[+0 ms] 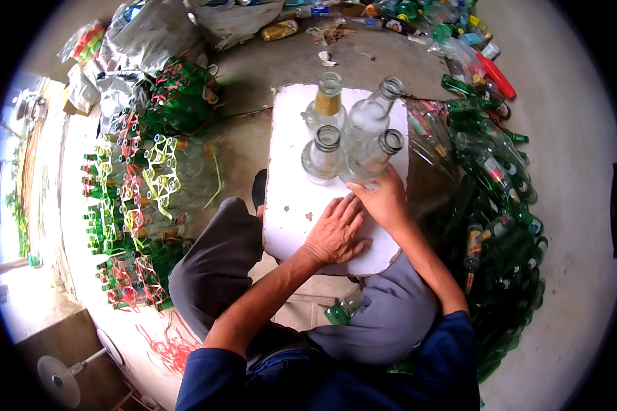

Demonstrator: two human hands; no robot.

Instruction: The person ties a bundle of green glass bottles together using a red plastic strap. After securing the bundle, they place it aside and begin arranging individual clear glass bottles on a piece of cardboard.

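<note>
Several clear glass bottles stand close together on a white board (288, 236) in front of me. The far left bottle (327, 104) has a gold neck label; the far right bottle (371, 113) leans a little outward. At the near left is a bottle (321, 156) with nothing touching it. My right hand (384, 200) is closed around the lower part of the near right bottle (373, 157), its thumb toward the base. My left hand (337, 234) lies on the board beside it, fingers stretched out, holding nothing.
To the left stand rows of bottles (144, 185) tied with red and yellow straps. Green bottles (493, 253) are heaped on the right, near a red bottle (495, 74). White sacks (147, 38) sit far left. Loose red straps (168, 349) and a fan (60, 380) are lower left.
</note>
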